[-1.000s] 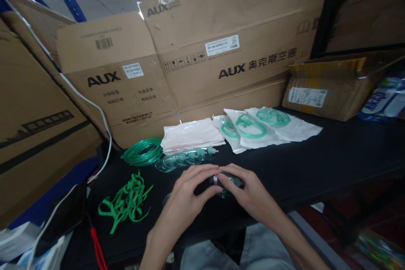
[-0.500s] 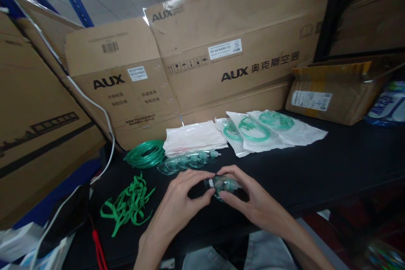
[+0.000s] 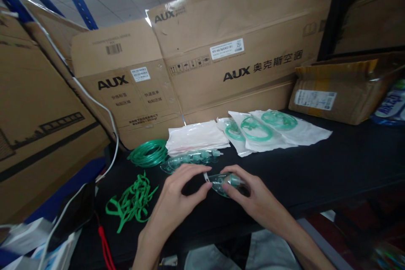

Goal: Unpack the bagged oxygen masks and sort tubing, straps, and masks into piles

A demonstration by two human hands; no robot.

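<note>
Above the table's near side, my right hand (image 3: 245, 187) grips a clear green oxygen mask (image 3: 218, 182), with its thumb on the near side and its fingers over the far side. My left hand (image 3: 186, 187) pinches a small pale nose clip strip (image 3: 206, 176) at the mask's left end, between thumb and forefinger. Whether the strip is joined to the mask I cannot tell. Just beyond my hands lies a row of nested clear green masks (image 3: 190, 159). Left of my left hand is a tangled heap of green elastic straps (image 3: 133, 204).
Behind the masks are a coil of green tubing (image 3: 148, 153), a stack of white bags (image 3: 198, 138) and several packed bags with green tubing (image 3: 268, 133). Cardboard sheets (image 3: 202, 88) wall the back. An open carton (image 3: 335, 93) stands right; a white cable (image 3: 110, 122) runs down the left.
My left hand has drawn slightly left from the mask, and the pale strip now stands up at the mask's end. The right hand still holds the mask. The view has shifted slightly.
</note>
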